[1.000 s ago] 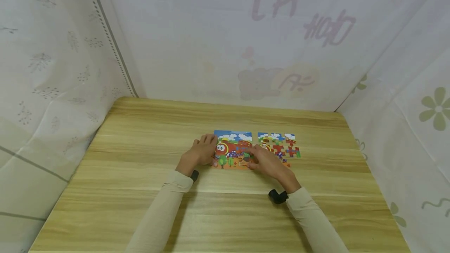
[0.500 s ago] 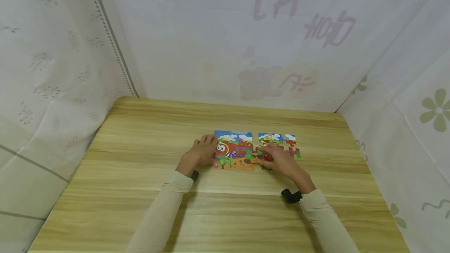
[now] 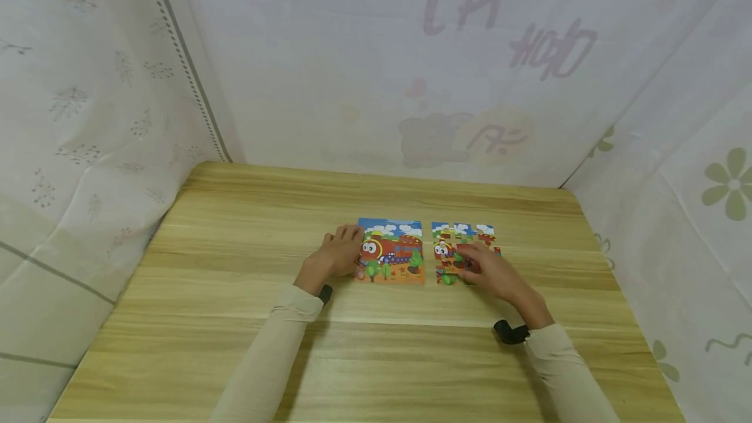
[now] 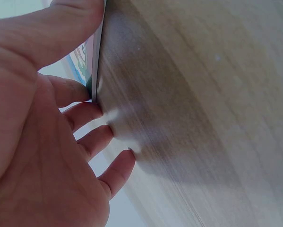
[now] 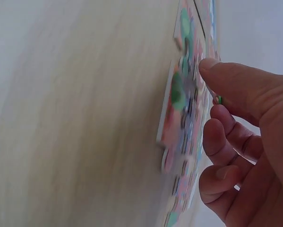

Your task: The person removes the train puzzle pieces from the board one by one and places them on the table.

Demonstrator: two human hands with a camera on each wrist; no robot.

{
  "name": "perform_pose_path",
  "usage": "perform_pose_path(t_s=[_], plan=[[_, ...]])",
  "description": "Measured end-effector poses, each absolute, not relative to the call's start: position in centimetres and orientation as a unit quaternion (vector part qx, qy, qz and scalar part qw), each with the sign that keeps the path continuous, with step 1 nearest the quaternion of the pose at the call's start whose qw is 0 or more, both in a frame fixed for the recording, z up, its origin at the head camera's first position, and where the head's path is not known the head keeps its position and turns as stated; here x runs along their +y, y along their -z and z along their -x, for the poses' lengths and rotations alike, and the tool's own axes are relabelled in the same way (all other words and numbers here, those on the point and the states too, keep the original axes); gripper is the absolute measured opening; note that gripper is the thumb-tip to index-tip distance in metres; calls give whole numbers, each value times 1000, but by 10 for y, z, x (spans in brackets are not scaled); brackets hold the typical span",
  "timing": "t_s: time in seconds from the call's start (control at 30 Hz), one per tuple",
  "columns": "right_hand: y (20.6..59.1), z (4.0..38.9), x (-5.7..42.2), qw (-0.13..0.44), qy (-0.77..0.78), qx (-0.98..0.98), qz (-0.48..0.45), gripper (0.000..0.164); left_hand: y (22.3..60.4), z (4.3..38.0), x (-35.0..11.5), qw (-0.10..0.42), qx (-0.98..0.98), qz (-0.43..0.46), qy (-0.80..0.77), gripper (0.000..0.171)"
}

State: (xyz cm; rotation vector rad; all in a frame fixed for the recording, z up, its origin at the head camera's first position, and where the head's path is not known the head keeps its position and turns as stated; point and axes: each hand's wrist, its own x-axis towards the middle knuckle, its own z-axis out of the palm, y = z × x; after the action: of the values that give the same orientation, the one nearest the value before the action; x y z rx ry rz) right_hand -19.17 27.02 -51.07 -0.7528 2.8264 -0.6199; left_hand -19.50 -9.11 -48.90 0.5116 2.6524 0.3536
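A puzzle picture (image 3: 390,240) of a red train with eyes, trees and blue sky lies flat on the table. My left hand (image 3: 336,254) rests at its left side; in the left wrist view the thumb and index fingertip touch its edge (image 4: 98,56), the other fingers loosely spread on the wood. My right hand (image 3: 496,273) pinches a puzzle piece (image 3: 456,261), orange with green, between thumb and index finger. It is held over the loose puzzle pieces (image 3: 462,228) right of the picture. In the right wrist view only a sliver of the pinched piece (image 5: 219,100) shows.
The loose pieces are laid out in rough rows, showing clouds, the train's face and a tree; my right hand covers some. The wooden table (image 3: 376,358) runs back to a printed cloth wall (image 3: 329,83), with more cloth on both sides.
My right hand has moved right, off the picture and over the loose pieces, carrying the puzzle piece. The picture's lower right is uncovered. My left hand has stayed in place.
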Motion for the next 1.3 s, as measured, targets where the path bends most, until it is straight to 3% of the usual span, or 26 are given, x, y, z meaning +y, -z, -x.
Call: perform_pose_path(t_s=[1.3], plan=[[517,178,338,82,220,951,201,50,488,195,-91,211,951,-184,-128,103]])
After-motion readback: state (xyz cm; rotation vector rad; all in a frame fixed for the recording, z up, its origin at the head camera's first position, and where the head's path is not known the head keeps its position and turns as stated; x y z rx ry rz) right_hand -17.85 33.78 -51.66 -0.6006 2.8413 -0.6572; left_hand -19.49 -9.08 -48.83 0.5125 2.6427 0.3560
